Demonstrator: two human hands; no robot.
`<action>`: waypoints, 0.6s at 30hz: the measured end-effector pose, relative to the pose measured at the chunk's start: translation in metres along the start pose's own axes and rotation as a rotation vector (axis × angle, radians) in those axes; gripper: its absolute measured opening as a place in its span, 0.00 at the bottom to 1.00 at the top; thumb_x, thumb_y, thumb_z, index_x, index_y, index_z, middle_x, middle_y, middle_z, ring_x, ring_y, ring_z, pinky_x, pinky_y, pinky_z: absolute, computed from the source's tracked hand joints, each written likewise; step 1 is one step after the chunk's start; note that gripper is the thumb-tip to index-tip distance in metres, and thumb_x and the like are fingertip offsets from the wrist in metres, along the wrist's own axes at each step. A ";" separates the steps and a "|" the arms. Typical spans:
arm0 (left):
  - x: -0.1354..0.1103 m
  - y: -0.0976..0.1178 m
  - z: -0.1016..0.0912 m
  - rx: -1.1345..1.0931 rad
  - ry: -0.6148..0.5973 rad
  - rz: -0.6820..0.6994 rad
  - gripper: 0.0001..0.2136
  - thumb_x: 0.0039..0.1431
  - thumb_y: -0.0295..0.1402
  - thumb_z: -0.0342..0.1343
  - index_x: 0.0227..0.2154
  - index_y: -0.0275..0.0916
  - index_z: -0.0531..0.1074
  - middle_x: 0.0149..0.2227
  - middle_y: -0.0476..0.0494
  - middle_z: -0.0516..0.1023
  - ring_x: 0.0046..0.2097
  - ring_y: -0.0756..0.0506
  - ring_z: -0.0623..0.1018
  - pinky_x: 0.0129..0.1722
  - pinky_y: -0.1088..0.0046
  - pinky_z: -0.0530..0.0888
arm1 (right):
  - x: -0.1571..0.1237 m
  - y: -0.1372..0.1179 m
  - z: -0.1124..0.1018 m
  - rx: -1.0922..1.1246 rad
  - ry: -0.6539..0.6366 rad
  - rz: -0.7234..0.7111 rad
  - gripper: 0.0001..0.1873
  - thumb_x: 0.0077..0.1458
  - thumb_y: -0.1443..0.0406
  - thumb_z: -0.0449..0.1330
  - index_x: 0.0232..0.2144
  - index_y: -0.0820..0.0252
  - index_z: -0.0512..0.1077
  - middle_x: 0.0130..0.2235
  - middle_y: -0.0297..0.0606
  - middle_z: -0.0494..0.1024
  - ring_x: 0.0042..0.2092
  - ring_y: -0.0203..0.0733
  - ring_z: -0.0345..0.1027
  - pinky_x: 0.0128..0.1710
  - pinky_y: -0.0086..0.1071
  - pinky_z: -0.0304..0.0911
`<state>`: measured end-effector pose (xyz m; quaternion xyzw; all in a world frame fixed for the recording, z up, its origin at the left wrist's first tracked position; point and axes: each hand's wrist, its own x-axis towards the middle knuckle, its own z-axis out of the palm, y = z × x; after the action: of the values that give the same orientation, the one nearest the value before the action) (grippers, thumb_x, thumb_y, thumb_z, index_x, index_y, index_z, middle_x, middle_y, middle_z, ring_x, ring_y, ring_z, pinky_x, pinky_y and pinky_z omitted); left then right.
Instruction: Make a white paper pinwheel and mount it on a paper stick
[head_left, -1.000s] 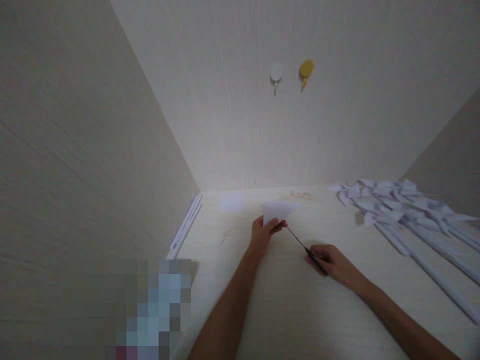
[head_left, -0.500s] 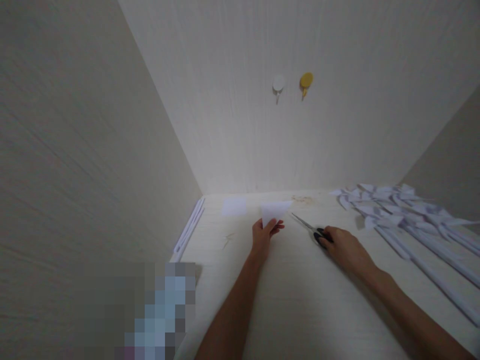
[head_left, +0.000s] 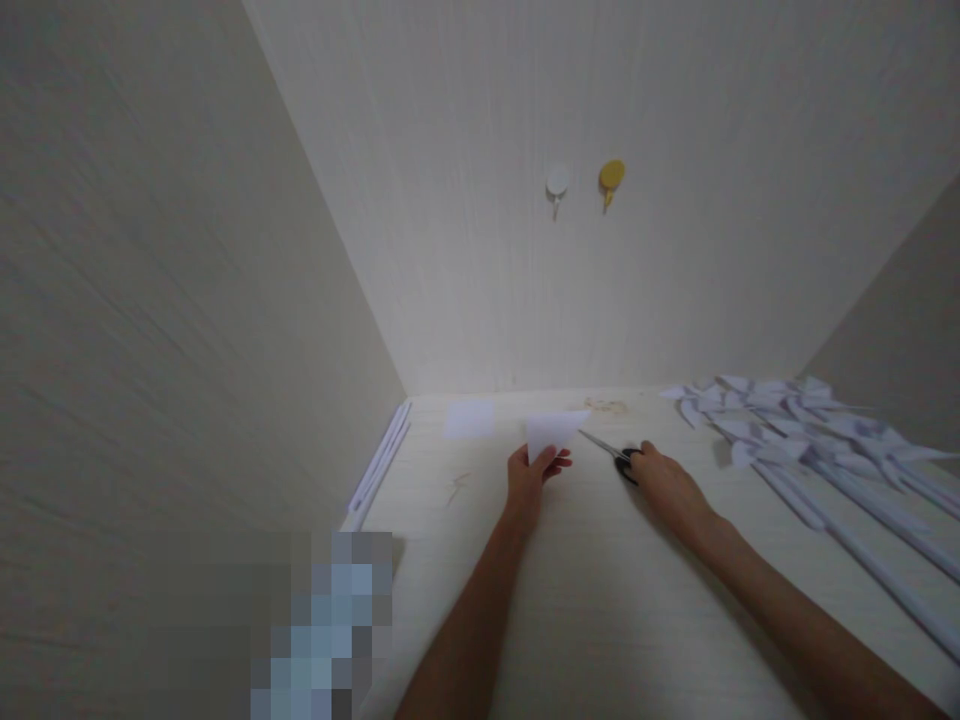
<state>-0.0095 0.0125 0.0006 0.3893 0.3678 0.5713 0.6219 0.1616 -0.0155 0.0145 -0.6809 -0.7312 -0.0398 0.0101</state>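
Observation:
A white triangle of folded paper (head_left: 553,430) is pinched in my left hand (head_left: 531,480), its long edge facing away from me. My right hand (head_left: 666,487) grips a pair of scissors (head_left: 611,453) by the black handles. The silver blades look closed, and their tip is close to the paper's right corner; whether they touch it I cannot tell. Behind and left of my left hand, a square white sheet (head_left: 470,418) lies flat on the pale tabletop (head_left: 585,610).
Several white paper pinwheels (head_left: 795,425) on rolled-paper sticks lie at the right. Thin white paper rolls (head_left: 381,460) rest along the left wall. A white hook (head_left: 556,182) and a yellow hook (head_left: 612,176) are on the back wall. A pixelated patch (head_left: 322,630) covers the lower left.
My right hand has moved left and turned slightly, bringing the scissors nearer to the folded paper. The left hand stays nearly still with the paper. The whole view has shifted slightly.

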 end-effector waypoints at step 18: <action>-0.011 0.000 0.001 0.770 -0.144 0.414 0.09 0.45 0.34 0.51 0.16 0.38 0.71 0.20 0.46 0.71 0.24 0.48 0.68 0.28 0.73 0.63 | 0.000 -0.047 0.010 2.075 0.072 0.259 0.20 0.41 0.48 0.52 0.23 0.59 0.59 0.15 0.28 0.63 0.14 0.28 0.51 0.12 0.23 0.44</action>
<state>-0.0097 0.0011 0.0014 0.6968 0.4238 0.4765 0.3283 0.1154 -0.0177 0.0029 -0.4095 -0.3274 0.5885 0.6155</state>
